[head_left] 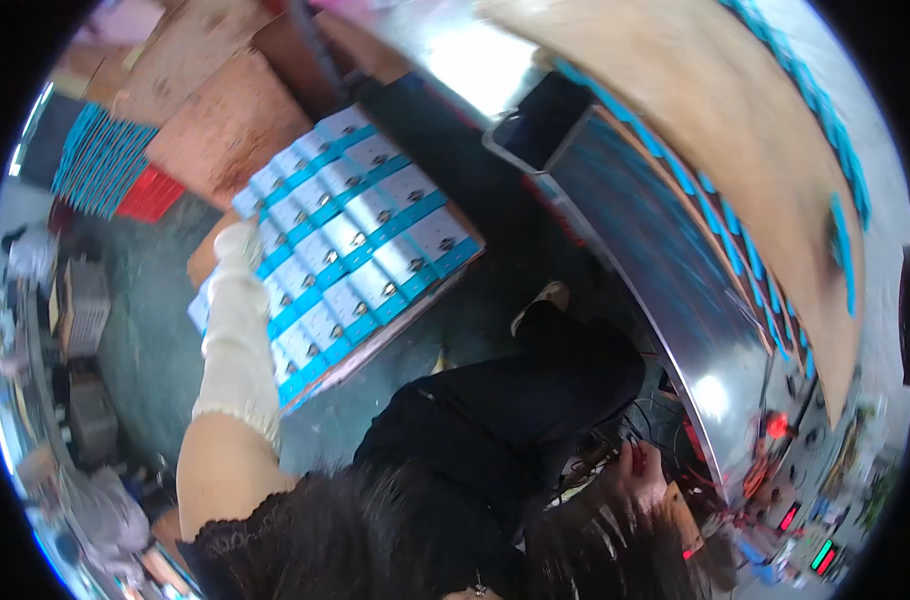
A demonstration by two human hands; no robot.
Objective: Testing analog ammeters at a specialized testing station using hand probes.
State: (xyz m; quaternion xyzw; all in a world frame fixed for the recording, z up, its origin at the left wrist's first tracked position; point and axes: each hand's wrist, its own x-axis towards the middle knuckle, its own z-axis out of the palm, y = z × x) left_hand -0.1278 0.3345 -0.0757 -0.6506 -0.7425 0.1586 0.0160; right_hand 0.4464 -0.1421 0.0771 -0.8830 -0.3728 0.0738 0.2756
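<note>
My left arm, in a long cream sleeve, stretches forward to the far left corner of a stack of flat white-and-blue pieces (350, 240). The pieces lie in neat rows, each with a small metal fitting. My left hand (238, 245) is at that corner, beside or touching the nearest pieces; its fingers are hidden. Low on the right, beside the bench, my right hand (647, 482) appears curled round a small red thing (637, 458), too blurred to name. Dark cables hang next to it.
To the right runs a shiny metal bench (665, 290), with a large brown board (715, 110) and blue strips above it. A dark tray (545, 125) sits at its far end. Brown boards (225, 125), a blue stack (100, 160) and a red crate (150, 195) stand far left.
</note>
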